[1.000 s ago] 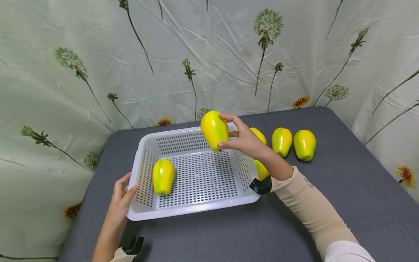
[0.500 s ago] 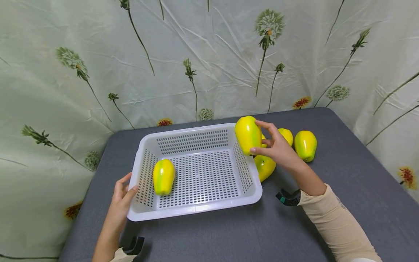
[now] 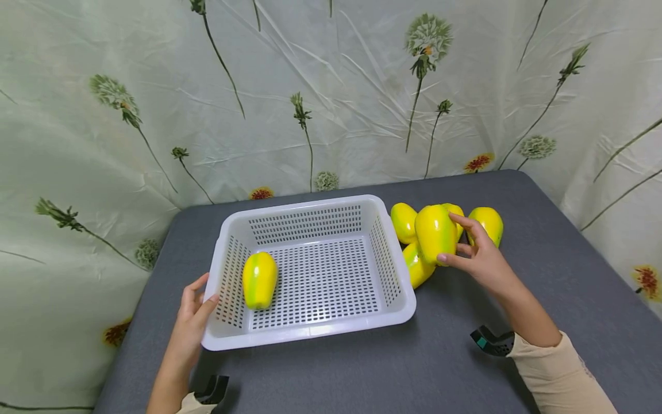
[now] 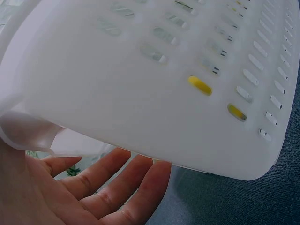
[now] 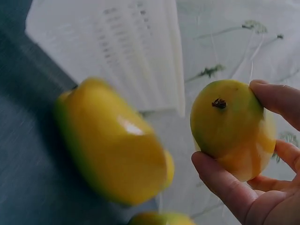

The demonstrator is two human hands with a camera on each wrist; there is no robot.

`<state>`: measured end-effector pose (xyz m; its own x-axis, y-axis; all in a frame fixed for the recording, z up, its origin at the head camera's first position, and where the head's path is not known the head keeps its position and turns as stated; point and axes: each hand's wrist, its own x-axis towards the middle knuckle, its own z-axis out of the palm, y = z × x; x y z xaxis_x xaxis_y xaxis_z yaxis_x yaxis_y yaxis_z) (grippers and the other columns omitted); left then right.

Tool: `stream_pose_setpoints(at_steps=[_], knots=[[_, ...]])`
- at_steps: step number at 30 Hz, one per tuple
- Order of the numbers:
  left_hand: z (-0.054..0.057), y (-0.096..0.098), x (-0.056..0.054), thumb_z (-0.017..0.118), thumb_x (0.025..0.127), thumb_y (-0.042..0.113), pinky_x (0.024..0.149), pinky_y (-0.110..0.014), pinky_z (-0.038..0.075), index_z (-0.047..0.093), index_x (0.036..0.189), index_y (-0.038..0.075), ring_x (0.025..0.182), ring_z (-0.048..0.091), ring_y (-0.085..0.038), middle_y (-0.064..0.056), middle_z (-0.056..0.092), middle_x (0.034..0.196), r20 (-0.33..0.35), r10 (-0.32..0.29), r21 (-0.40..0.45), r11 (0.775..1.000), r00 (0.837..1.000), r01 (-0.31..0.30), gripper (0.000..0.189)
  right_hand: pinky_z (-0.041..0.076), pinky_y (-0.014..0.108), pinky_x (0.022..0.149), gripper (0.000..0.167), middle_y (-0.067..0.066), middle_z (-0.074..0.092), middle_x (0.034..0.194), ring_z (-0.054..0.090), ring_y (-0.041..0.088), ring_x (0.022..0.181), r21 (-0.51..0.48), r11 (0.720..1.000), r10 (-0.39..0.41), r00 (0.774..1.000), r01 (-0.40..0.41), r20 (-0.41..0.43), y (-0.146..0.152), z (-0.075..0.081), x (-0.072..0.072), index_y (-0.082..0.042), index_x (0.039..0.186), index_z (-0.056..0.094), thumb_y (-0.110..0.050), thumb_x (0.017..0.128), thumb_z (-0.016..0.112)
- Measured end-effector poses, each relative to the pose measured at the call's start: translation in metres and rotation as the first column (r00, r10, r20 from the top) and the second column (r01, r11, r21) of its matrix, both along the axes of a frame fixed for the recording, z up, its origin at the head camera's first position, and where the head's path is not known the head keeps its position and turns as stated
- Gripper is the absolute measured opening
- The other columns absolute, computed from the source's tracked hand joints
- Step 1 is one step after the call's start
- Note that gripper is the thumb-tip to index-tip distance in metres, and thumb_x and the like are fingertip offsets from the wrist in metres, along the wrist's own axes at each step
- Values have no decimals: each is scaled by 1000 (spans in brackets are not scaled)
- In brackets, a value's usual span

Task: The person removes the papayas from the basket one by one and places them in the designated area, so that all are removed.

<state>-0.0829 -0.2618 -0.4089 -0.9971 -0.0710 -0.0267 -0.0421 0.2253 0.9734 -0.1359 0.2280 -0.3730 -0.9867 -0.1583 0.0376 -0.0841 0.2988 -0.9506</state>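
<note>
My right hand (image 3: 483, 259) holds a glossy yellow papaya (image 3: 435, 234) with a green stripe, thumb and fingers pinching it at its right side. In the right wrist view the held papaya (image 5: 232, 126) shows a dark stem end and hangs apart from the larger-looking papaya (image 5: 117, 140) on the table. At the left end of a white perforated plastic basket (image 3: 310, 330), my left hand (image 3: 190, 313) grips the rim, thumb over it. Its fingers (image 4: 147, 187) reach under the rim in the left wrist view. Inside the basket, toward the left, lies one papaya (image 3: 260, 280).
Several more papayas cluster right of the basket: one by its back corner (image 3: 402, 221), one along its right wall (image 3: 416, 267), one farther right (image 3: 487, 223), another partly hidden behind the held one. A grey cloth covers the table (image 3: 362, 368). A flower-print curtain (image 3: 357, 115) hangs behind.
My right hand has carried the papaya from over the basket rightward and down, to above the papayas beside it. The left hand and basket have stayed in place.
</note>
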Motion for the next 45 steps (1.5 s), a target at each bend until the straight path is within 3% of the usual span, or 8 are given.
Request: stream_pose_setpoints(at_steps=[7,14,16,23,35,40,42,45], knots=[[0,0,1,39,97,17,63,-32,51,11,140,8,86,57,-7,-24,36,121,0,1,-3,1000,1000,-1,52,46,18,71,80,21,2,145,53,-1,93,19,999,-40,999,40,4,23,-22,19,-17,143,15,-10,82,65],[0,-1,-1,39,97,18,64,-33,51,11,140,8,87,57,-7,-25,35,123,5,-5,10,1000,1000,5,52,48,19,69,81,25,-2,143,53,-3,89,-9,998,-61,998,61,17,32,-45,35,-7,142,10,-6,83,64],[0,-1,-1,39,97,18,64,-33,51,11,140,8,87,57,-7,-25,35,123,8,-4,9,1000,1000,4,52,48,20,68,81,25,-3,143,54,2,90,20,997,-69,997,68,31,33,-52,37,-7,142,9,-8,83,64],[0,0,-1,39,97,18,64,-33,51,11,140,8,88,56,-6,-24,35,124,10,-3,0,1000,1000,3,52,49,23,66,82,25,-1,144,47,45,102,65,994,-90,994,86,60,31,-66,39,-8,143,8,-11,84,64],[0,1,0,40,97,17,63,-32,51,13,138,6,85,57,-7,-24,37,121,3,12,8,1000,1000,-12,50,44,27,71,81,22,7,143,32,49,112,154,981,-123,992,121,6,26,-68,36,-7,142,13,-14,82,67],[0,0,0,40,97,17,63,-34,51,13,139,7,86,57,-8,-25,36,122,8,6,2,1000,1000,-6,51,35,51,87,78,24,14,140,25,48,120,119,986,-114,993,118,-35,25,-68,36,-4,140,14,-10,82,65],[0,0,0,40,97,17,64,-35,52,12,139,8,86,57,-7,-25,35,123,10,4,-2,1000,1000,-4,52,31,58,87,78,23,15,141,23,48,122,108,987,-118,992,122,-43,24,-67,36,-4,141,14,-9,82,65],[1,0,0,40,97,17,64,-35,52,12,140,9,86,56,-7,-24,35,124,15,7,-8,1000,1000,-7,52,27,61,89,79,24,15,141,21,48,123,90,985,-140,989,145,-56,24,-65,36,-6,141,14,-9,82,66]])
